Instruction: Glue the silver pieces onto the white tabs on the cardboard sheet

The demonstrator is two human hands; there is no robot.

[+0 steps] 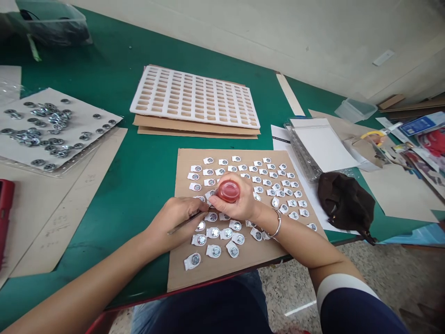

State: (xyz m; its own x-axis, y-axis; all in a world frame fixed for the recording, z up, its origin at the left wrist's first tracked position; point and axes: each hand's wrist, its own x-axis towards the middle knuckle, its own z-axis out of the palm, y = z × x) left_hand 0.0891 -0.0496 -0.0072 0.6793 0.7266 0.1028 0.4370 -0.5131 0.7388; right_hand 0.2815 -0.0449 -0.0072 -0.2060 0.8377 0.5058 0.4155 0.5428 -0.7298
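Note:
My right hand (239, 199) is wrapped round a small red bottle (229, 190), its rounded end facing up, over the middle of a brown cardboard sheet (184, 162). Close against it on the left, my left hand (177, 215) holds a thin metal tool, like tweezers (184, 223), slanting between its fingers. Several white fabric tabs with round metal pieces (213, 251) lie in rough rows on the cardboard. What the bottle's lower end touches is hidden by my fingers.
Behind the cardboard lies a white slotted tray (194, 96) on cardboard. Loose metal discs (57, 120) lie on a white board at left. A dark pouch (344, 202) and a white pad (323, 144) are at right. A red object (5, 208) stands at far left.

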